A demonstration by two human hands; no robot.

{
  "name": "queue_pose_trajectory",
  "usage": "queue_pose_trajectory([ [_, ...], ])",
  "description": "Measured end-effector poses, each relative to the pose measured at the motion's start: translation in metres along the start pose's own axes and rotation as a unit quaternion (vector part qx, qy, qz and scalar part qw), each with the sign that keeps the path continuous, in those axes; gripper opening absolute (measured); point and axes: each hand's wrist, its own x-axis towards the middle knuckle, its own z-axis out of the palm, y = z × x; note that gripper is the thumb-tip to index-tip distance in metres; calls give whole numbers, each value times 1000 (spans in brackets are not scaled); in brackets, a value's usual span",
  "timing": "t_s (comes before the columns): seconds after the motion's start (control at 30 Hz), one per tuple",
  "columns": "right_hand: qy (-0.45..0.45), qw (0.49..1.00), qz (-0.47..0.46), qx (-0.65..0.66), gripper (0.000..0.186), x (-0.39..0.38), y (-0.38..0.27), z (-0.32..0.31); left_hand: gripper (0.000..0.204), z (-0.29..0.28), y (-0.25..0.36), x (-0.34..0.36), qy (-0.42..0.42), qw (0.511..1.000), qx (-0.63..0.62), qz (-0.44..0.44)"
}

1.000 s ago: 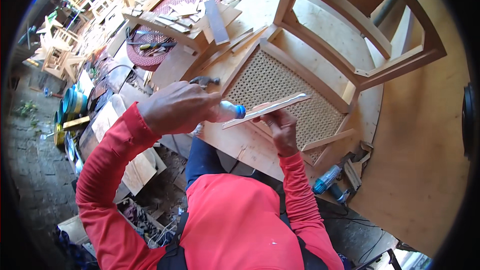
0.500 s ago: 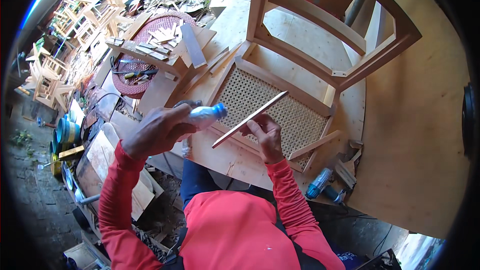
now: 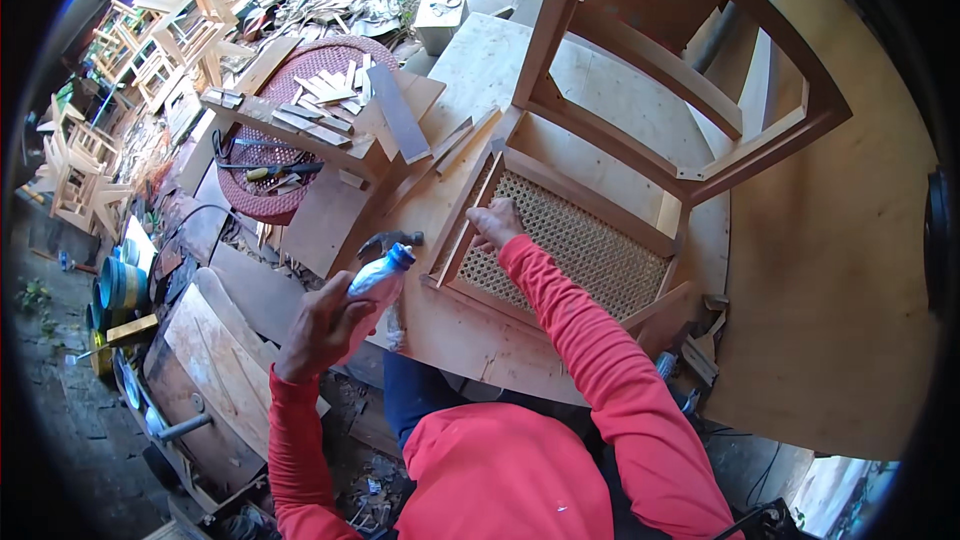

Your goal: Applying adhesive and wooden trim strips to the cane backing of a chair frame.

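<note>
My left hand (image 3: 318,332) is wrapped round a clear plastic squeeze bottle (image 3: 376,285) with a blue cap and whitish contents, tilted over the near left edge of the table. In my right hand (image 3: 497,224) a thin wooden strip (image 3: 457,254) is pinched, lying along the left side of a chair seat frame. Woven cane (image 3: 590,250) fills that frame, and the chair's wooden backrest (image 3: 640,40) rises at its far side. Another wooden strip (image 3: 658,304) lies at the seat's right end. A hammer (image 3: 392,239) lies beside the bottle, its handle partly hidden.
Stacked boards (image 3: 395,110) and a round red woven stool (image 3: 265,205) holding wood offcuts stand at the far left. A power drill (image 3: 668,365) is partly hidden by my right arm. Blue buckets (image 3: 122,285) and wooden stool frames (image 3: 85,175) are on the left.
My right hand has carried the strip left and away from me, from above the cane onto the seat's left side. My left hand has lowered the bottle, now more upright, exposing the hammer.
</note>
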Motion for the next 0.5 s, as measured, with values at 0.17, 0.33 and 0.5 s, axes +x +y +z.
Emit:
queue_pose_trajectory([
  [0.17,14,998,3,-53,29,4,-12,16,18,-12,-15,-5,20,999,-33,-17],
  [0.33,29,998,9,-52,30,3,-17,23,18,-19,-19,0,14,999,-43,-11],
  [0.5,39,997,21,-63,30,4,-18,26,20,-21,-26,0,0,999,-46,-2],
])
